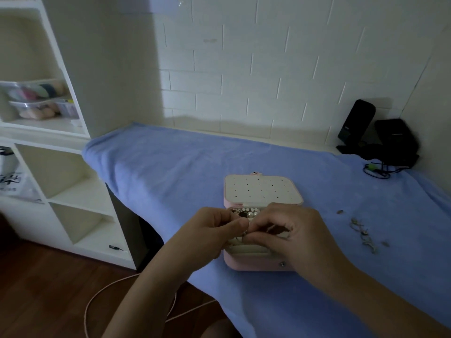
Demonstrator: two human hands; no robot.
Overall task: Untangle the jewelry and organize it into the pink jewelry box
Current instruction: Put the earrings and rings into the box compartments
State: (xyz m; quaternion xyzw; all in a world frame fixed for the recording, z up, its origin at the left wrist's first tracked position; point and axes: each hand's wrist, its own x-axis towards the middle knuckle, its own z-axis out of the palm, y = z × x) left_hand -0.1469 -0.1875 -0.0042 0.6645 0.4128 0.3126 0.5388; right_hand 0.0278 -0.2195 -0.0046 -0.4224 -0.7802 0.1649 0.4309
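The pink jewelry box (253, 263) lies open on the blue towel, its cream lid (261, 190) with small holes tipped back. Pearls and metal pieces (246, 213) show in its rear compartment. Both hands hover over the box's front. My left hand (214, 228) and my right hand (288, 230) pinch a thin small piece of jewelry (245, 234) between their fingertips; its shape is mostly hidden. More tangled jewelry (363, 231) lies loose on the towel to the right of the box.
The blue towel (170, 172) covers a narrow table against a white tiled wall. Black devices with cables (380, 140) sit at the far right corner. White shelves (61, 167) stand left; a pink cable (102, 296) runs over the wooden floor.
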